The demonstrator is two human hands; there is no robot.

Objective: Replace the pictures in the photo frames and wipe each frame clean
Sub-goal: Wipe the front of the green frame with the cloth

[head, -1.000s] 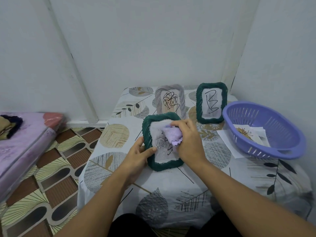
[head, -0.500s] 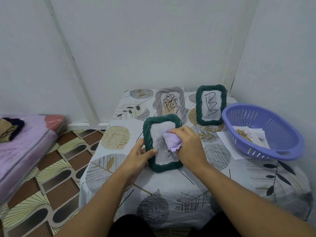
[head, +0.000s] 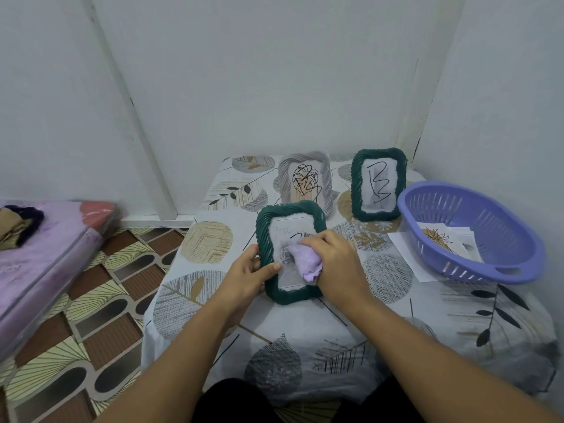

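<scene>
The right hand (head: 337,264) grips the lilac cloth (head: 306,260) against the green frame (head: 290,251); unwiped glass runs lengthwise above its fingers. The left hand (head: 247,276) clasps the frame's left edge on the table (head: 396,315).

Near green rope-edged frame (head: 290,251), tilted back on the table, covered in part by a bunched lilac cloth (head: 306,260). Behind, upright: grey frame (head: 305,181) and second green frame (head: 379,184), each with a scribbled picture.
</scene>
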